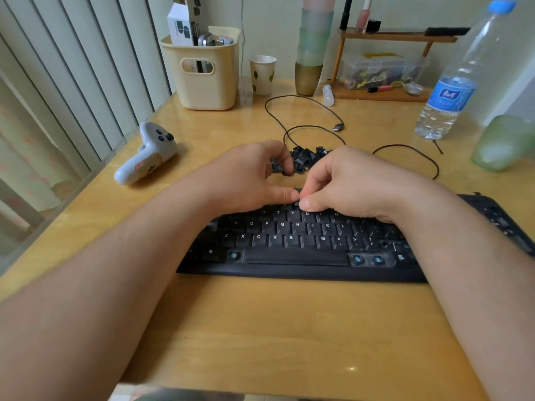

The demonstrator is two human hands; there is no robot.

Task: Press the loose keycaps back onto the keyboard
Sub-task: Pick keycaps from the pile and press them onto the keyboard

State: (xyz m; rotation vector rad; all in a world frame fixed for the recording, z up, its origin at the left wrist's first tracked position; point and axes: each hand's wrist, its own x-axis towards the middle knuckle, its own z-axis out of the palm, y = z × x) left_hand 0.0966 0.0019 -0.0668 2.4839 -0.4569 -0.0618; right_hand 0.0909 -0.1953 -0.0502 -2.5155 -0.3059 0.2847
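A black keyboard (295, 256) lies across the wooden desk in front of me, with several bare switch spots showing blue in its bottom row. A pile of loose black keycaps (307, 156) sits just behind it. Both hands meet over the top rows. My right hand (350, 186) pinches a small keycap (296, 203) between curled index finger and thumb, above the Y and U keys. My left hand (249, 178) lays its thumb tip against that same keycap. Its other fingers curl down at the near edge of the pile, and whether they hold anything is hidden.
The keyboard's black cable (312, 114) loops across the desk behind the pile. A white game controller (147, 157) lies at the left, a water bottle (454, 85) at the right. A cream bin (207, 73), a paper cup (263, 75) and a small wooden shelf (385, 91) stand at the back.
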